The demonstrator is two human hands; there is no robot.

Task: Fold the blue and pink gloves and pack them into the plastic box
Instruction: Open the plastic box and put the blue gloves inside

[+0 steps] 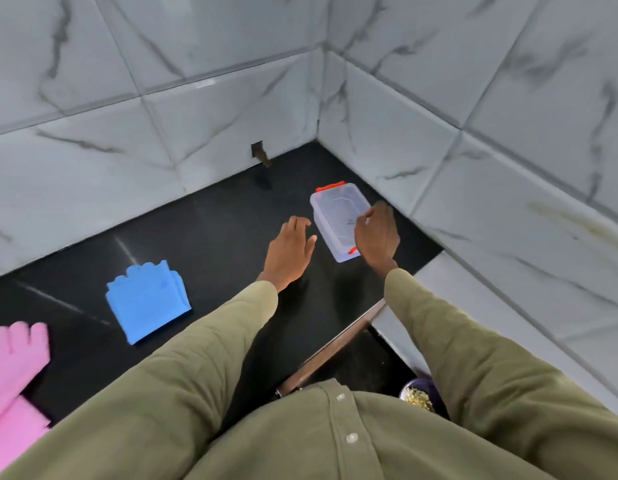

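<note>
The right hand [376, 237] is gripping the plastic box [338, 220] right of centre, hiding its near corner; the left hand [291, 252] is hovering loose-fingered beside it. One folded blue glove [148, 301] is lying lower left; one pink glove [15, 375] (cut off) is lying at the left edge.

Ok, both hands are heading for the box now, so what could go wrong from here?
1. The plastic box has its lid on, orange clips visible; prying with only the right hand could make it skid on the glossy black counter. The left hand hovers open beside it, not bracing.
2. The pink gloves lie unfolded, running out of view at the left; they may slip off.
3. A sleeve could brush the folded blue gloves on the way back and undo the fold.
</note>
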